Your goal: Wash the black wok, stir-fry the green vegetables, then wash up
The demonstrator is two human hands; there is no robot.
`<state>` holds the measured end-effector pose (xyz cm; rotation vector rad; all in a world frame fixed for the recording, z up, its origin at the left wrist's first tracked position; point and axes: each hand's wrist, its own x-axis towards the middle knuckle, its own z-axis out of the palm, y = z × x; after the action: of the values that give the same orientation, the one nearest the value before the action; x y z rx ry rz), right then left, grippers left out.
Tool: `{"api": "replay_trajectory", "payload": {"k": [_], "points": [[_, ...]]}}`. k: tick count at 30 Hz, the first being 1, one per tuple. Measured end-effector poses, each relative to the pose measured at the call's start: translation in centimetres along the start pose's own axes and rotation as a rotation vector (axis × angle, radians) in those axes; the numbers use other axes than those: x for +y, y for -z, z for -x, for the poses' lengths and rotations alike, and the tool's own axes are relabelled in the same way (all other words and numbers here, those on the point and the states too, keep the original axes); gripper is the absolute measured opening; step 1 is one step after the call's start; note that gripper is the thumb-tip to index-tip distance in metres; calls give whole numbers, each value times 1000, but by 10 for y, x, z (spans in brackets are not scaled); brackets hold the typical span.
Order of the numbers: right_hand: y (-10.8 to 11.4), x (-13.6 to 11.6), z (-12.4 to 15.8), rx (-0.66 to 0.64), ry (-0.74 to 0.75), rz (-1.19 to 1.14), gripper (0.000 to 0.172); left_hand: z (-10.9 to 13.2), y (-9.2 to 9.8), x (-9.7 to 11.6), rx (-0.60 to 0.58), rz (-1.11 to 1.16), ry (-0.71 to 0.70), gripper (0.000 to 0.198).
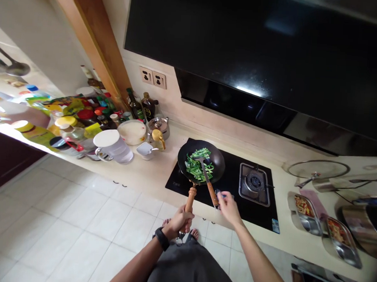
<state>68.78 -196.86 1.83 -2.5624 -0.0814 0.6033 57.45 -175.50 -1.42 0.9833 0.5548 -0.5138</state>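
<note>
A dark wok [219, 160] sits on the left side of the black glass hob [185, 187], with chopped green leafy vegetables [197, 169] inside. My left hand [180, 220] is wrapped around the wok's wooden handle [190, 198]. A spatula with a wooden handle [211, 191] lies across the wok's near rim, its metal blade among the greens. Right beside the end of that handle is my right hand [229, 206], fingers curled together over the hob's front part. Whether they grip the handle end or a control under them is hidden.
A second burner [254, 183] is to the right. Beyond it are a glass lid [317, 169], metal dishes of food [305, 207] and a large pot [358, 228]. A pitcher [113, 147], a sugar-bowl-like white container [145, 150] and several bottles [135, 106] crowd the left counter. A range hood [245, 55] overhangs.
</note>
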Motion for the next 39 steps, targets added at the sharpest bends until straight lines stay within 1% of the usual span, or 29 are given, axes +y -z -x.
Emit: {"api": "replay_trajectory", "payload": {"k": [1,2,3,4,6,7,9,11,13,16,18,20,22,24,26,27,28,30,31,34,35,37,39], "points": [[-3,-13,10,14,81,17,60,-1,-1,-1,2,8,3,44],[-5,-28,18,21,138,90,66,-1,-3,-1,3,20,6,45],[-7,-43,23,10,157,200,72,-2,-4,-2,7,30,5,45],[-5,-57,25,-4,145,309,74,-2,-5,-2,12,37,4,44],[6,-76,24,-20,96,469,76,-2,-5,-3,9,43,9,43],[15,-81,22,-18,79,507,74,-3,-4,-3,0,46,15,43],[35,-84,15,12,77,533,66,-3,-2,-4,-12,56,22,43],[48,-85,5,57,74,544,59,-4,1,-6,-22,60,25,44],[50,-91,-5,87,60,576,60,-5,2,-7,-23,64,15,44],[35,-106,-10,43,43,651,68,-7,3,-7,-27,76,10,46],[30,-112,1,-28,48,693,73,-7,3,-6,-29,80,11,46],[38,-112,25,-85,56,719,72,-6,3,-4,-36,83,17,46],[58,-107,56,-110,64,728,71,-4,3,-1,-44,82,24,45],[83,-103,85,-99,79,731,71,-3,4,1,-44,75,22,44],[100,-104,103,-98,105,733,74,-1,5,3,-49,65,24,44],[103,-106,106,-110,111,732,74,-1,6,4,-53,61,28,45],[102,-111,105,-129,106,728,73,0,7,5,-56,60,32,45],[90,-122,89,-136,68,701,70,1,8,7,-59,57,36,45],[81,-128,77,-117,41,677,68,1,8,8,-61,55,35,45],[51,-143,39,10,-26,586,61,1,10,9,-61,46,41,44],[41,-147,30,34,-39,567,60,1,10,10,-63,37,45,44],[26,-153,22,21,-44,580,62,1,12,10,-68,25,46,44],[19,-155,32,-47,-19,646,68,-1,15,10,-77,28,41,45]]}}
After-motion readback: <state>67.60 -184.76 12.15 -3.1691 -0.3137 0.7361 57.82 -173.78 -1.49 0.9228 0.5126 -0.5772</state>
